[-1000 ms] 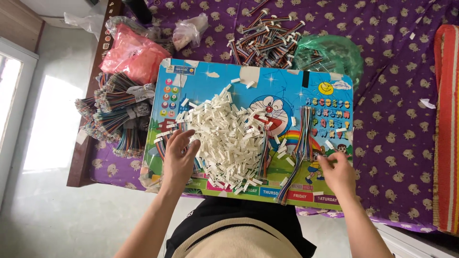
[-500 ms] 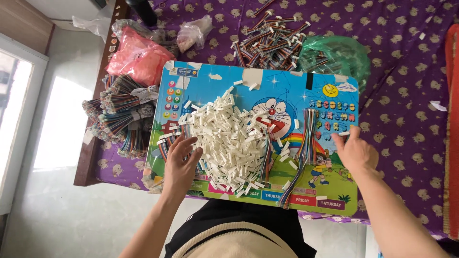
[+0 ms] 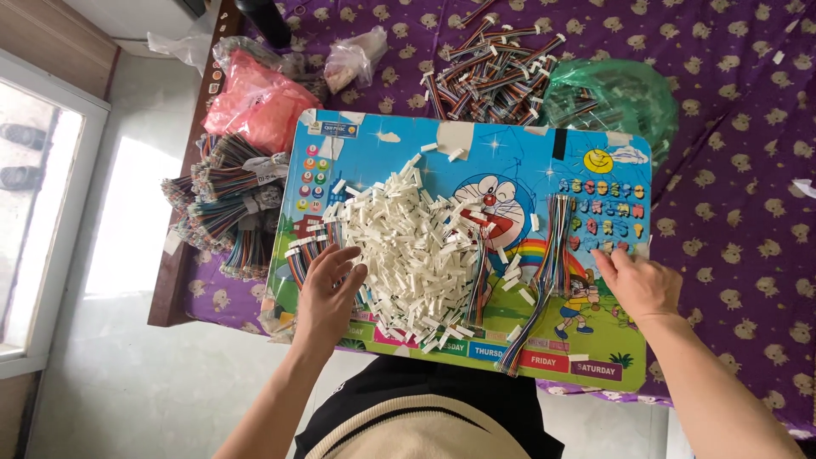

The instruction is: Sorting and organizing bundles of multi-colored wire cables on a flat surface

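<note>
My left hand (image 3: 327,293) lies flat, fingers spread, on the left edge of the heap of small white plastic connectors (image 3: 408,246) that covers the middle of the colourful cartoon board (image 3: 476,161). The board rests across my lap and against the bed with the purple patterned sheet (image 3: 739,195). The connectors look light, hard and loose; I judge they slide and scatter easily, so they are best pinched one at a time between thumb and forefinger along their long sides. Under my left fingers lies a short bundle of rainbow ribbon wires (image 3: 308,253). These look soft and bendy, best held near the plug end.

My right hand (image 3: 642,285) rests palm down at the right side of the board, fingers loosely curled and pointing left toward another bundle of wires (image 3: 552,255). I cannot tell whether it pinches anything. Both forearms reach in from the near edge.
</note>
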